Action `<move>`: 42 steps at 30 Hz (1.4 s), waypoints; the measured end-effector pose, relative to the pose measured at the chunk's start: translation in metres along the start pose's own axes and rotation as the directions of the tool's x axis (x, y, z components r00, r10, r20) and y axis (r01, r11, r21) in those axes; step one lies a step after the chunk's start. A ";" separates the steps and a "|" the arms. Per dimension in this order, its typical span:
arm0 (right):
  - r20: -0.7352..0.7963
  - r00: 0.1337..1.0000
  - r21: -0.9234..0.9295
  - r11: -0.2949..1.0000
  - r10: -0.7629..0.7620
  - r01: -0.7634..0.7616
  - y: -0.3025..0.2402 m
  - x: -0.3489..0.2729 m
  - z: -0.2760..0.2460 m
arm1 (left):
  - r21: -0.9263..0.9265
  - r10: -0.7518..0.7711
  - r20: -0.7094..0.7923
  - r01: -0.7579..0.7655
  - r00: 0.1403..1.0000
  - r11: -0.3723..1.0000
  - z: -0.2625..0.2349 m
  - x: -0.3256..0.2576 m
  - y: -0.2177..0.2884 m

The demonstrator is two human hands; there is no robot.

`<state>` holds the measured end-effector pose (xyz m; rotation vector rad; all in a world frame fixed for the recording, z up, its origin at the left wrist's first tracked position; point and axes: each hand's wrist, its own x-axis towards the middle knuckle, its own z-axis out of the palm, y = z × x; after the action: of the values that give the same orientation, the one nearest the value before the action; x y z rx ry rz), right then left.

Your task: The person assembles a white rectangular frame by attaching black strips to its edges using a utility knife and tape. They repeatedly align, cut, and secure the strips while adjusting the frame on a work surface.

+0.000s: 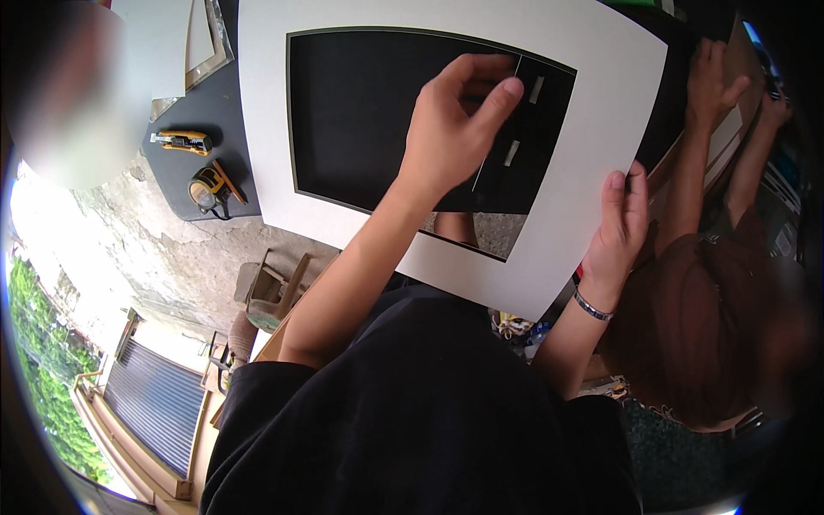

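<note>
White window mat point(601, 129), overhanging the near edge of the worktop point(225, 99), is judged light, stiff and crease-prone, best held by 2 opposite outer borders; left hand point(448, 129) loosely curled above the opening, right hand point(620, 223) at the right border, grip undeterminable.

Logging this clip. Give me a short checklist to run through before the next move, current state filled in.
1. Right hand at the white frame's right edge: ok.
2. Right hand's grip firm: cannot tell.
3. Left hand, over the frame's opening, pinching something: cannot tell; fingers curled.
4. Utility knife apart from the frame, on the dark table: ok.
5. Tape measure apart from the frame: ok.
6. Co-worker's nearer hand off the frame: ok.
</note>
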<state>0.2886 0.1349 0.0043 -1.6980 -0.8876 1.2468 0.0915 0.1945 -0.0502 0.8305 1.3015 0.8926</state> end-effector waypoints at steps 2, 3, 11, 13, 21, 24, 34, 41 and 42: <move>0.014 1.000 -0.004 1.000 0.006 -0.006 -0.001 0.000 0.000 | -0.328 -0.087 0.084 0.110 0.993 0.938 0.002 0.007 0.003; 0.023 1.000 -0.004 1.000 0.019 -0.018 -0.004 -0.001 0.000 | -0.477 -0.117 0.133 0.167 0.984 0.863 0.004 0.009 0.004; 0.017 0.998 0.064 0.996 0.056 -0.057 -0.004 -0.004 0.000 | -0.556 -0.075 0.157 0.151 0.985 0.817 0.023 0.020 -0.001; 0.004 0.997 0.081 0.994 0.076 -0.076 -0.003 -0.004 0.001 | -0.554 -0.078 0.143 0.145 0.987 0.820 0.024 0.021 -0.001; 0.014 0.996 0.117 0.989 0.085 -0.086 -0.001 -0.003 -0.002 | -0.573 -0.084 0.124 0.141 0.989 0.808 0.025 0.023 0.000; 0.028 0.995 0.180 0.978 0.101 -0.104 0.003 -0.001 -0.002 | -0.665 -0.045 0.157 0.139 0.987 0.734 0.027 0.024 -0.001; 0.050 0.992 0.246 0.961 0.116 -0.125 0.011 0.003 0.000 | -0.651 -0.067 0.168 0.161 0.984 0.742 0.026 0.025 0.001; 0.036 0.987 0.184 0.970 0.157 -0.161 0.007 0.009 0.000 | -0.450 -0.158 0.144 0.207 0.977 0.869 0.014 0.020 0.008; 0.020 0.986 0.191 0.967 0.166 -0.166 0.012 0.009 -0.003 | -0.369 -0.183 0.133 0.220 0.974 0.903 0.007 0.015 0.011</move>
<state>0.2947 0.1375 -0.0101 -1.6406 -0.6147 1.4004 0.0980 0.2127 -0.0457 0.4168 1.0607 0.8913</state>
